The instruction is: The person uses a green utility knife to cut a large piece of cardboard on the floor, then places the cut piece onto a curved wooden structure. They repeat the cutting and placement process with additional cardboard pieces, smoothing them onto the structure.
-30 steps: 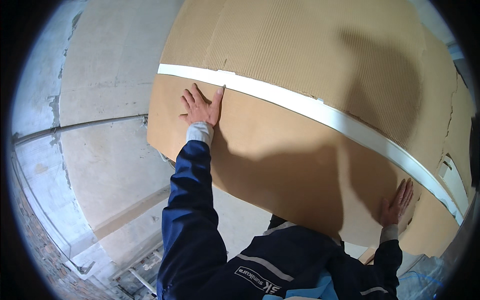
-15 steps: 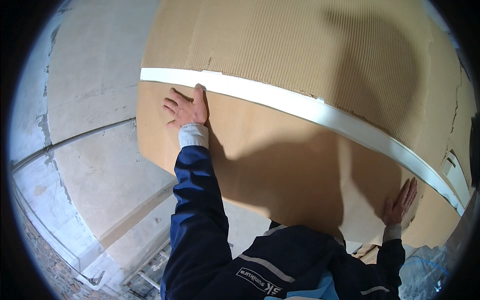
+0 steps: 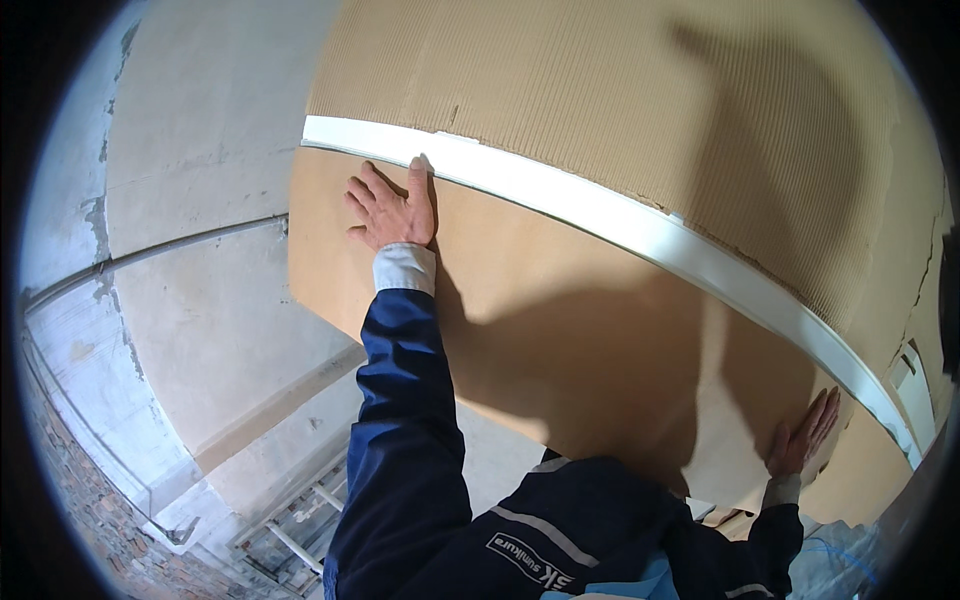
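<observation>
A broad, smooth tan panel (image 3: 570,270) spans the middle of the view, with a white strip (image 3: 560,192) running along its far edge. Flat against the panel near its left end rests my left hand (image 3: 393,210), fingers spread and thumb reaching onto the strip. My right hand (image 3: 800,438) lies on the panel toward its right end, fingers stretched out. Beyond the strip extends a ribbed, corrugated cardboard sheet (image 3: 600,90). Shadows of my arms and body fall over panel and cardboard. Neither hand grasps anything.
To the left are grey wall-like slabs (image 3: 200,120) with a dark pipe or seam (image 3: 190,243) across them. A ladder-like metal frame (image 3: 296,545) shows at the lower left, beside rough brickwork (image 3: 75,500). Crumpled clear plastic sheeting (image 3: 835,560) lies at the lower right.
Panel, strip and both hands appear shifted slightly to the right in the view. Both hands keep the same flat contact with the panel.
</observation>
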`<state>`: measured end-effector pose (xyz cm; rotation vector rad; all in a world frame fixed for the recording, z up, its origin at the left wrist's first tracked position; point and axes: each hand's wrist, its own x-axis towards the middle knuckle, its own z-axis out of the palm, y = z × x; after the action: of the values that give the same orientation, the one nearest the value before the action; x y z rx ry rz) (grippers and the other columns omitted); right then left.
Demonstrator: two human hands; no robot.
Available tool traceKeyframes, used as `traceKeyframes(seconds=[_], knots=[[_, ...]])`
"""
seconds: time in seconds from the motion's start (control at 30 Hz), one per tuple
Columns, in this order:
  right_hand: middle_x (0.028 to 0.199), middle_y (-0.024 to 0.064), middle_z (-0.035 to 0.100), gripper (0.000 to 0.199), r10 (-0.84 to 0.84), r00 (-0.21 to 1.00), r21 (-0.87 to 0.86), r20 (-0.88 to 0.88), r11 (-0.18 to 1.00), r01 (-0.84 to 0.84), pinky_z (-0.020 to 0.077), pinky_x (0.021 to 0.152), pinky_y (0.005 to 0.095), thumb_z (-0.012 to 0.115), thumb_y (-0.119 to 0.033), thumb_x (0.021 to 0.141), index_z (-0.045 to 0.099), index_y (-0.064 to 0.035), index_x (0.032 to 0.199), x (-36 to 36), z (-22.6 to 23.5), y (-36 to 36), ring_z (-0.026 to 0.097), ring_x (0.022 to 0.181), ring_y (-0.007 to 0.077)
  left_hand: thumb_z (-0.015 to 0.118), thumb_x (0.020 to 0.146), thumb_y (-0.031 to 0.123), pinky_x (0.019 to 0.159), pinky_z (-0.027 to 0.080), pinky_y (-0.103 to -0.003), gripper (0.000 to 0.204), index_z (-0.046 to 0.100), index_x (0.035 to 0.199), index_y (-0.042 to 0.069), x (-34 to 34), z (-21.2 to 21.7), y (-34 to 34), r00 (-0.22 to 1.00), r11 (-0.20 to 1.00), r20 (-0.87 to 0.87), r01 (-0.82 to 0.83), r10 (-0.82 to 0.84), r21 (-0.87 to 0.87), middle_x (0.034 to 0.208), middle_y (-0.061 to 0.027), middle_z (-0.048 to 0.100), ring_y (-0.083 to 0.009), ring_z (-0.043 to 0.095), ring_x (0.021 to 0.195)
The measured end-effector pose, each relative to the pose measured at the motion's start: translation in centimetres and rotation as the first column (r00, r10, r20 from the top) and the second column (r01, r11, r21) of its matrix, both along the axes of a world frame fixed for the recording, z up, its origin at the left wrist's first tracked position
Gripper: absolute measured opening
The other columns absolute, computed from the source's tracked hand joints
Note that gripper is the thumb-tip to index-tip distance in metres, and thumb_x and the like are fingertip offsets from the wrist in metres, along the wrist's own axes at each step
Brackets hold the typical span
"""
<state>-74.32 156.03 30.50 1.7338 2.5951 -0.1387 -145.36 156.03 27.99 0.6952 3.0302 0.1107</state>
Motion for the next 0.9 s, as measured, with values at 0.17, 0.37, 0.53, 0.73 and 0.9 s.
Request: traceKeyframes(seconds=[0.17,0.37,0.53,0.73,0.9], knots=[[0.168,0.0248,0.022,0.092,0.002,1.0,0.0,-0.009,1.0,-0.002,0.0114,0.127,0.0561,0.039,-0.067,0.101,0.023,-0.0009,0.162,0.3,0.0,0.0,0.017,0.157,0.0422,0.037,0.1,0.072,0.123,0.009,-0.062,0.093,0.028,0.161,0.002,-4.3,-0.5,-0.8,0.987,0.98,-0.052,0.155,-0.15,0.124,0.168,-0.0245,0.024,-0.0394,0.017,0.158],[0.168,0.0238,0.022,0.092,-0.004,1.0,0.004,-0.015,1.0,0.004,0.0112,0.127,0.0559,0.038,-0.068,0.1,0.023,-0.0023,0.163,0.4,-0.1,-0.2,0.017,0.157,0.0415,0.038,0.101,0.069,0.126,0.01,-0.053,0.09,0.03,0.159,0.002,-9.4,-1.4,-1.3,0.955,0.944,-0.076,0.295,-0.287,0.15,0.167,-0.0254,0.025,-0.0408,0.016,0.157],[0.169,0.0219,0.023,0.089,-0.007,1.0,0.023,0.019,1.0,0.007,0.0111,0.127,0.0558,0.04,-0.065,0.1,0.024,-0.0041,0.163,0.6,-0.6,-0.3,0.017,0.157,0.041,0.043,0.099,0.07,0.126,0.012,-0.054,0.09,0.033,0.158,0.003,-12.0,-1.0,-2.8,0.917,0.881,0.008,0.381,-0.399,0.281,0.166,-0.0244,0.027,-0.0409,0.018,0.157],[0.169,0.0217,0.022,0.087,-0.006,1.0,0.033,0.015,0.999,0.005,0.0114,0.127,0.0557,0.041,-0.062,0.101,0.024,-0.0037,0.163,0.5,-0.5,-0.4,0.018,0.157,0.0408,0.061,0.092,0.068,0.124,0.024,-0.052,0.1,0.027,0.162,0.005,-11.8,-0.6,-8.8,0.985,0.996,-0.154,-0.067,0.074,0.052,0.165,-0.0241,0.03,-0.0399,0.029,0.152],[0.168,0.0227,0.022,0.087,0.005,1.0,0.014,-0.012,1.0,-0.004,0.0114,0.127,0.056,0.041,-0.062,0.101,0.024,-0.0023,0.162,0.0,0.0,-0.4,0.018,0.156,0.0406,0.07,0.086,0.066,0.118,0.032,-0.057,0.105,0.032,0.156,-0.002,-9.1,-0.7,-20.3,0.768,0.769,-0.188,-0.522,0.612,0.37,0.159,-0.0238,0.039,-0.0368,0.04,0.146]])
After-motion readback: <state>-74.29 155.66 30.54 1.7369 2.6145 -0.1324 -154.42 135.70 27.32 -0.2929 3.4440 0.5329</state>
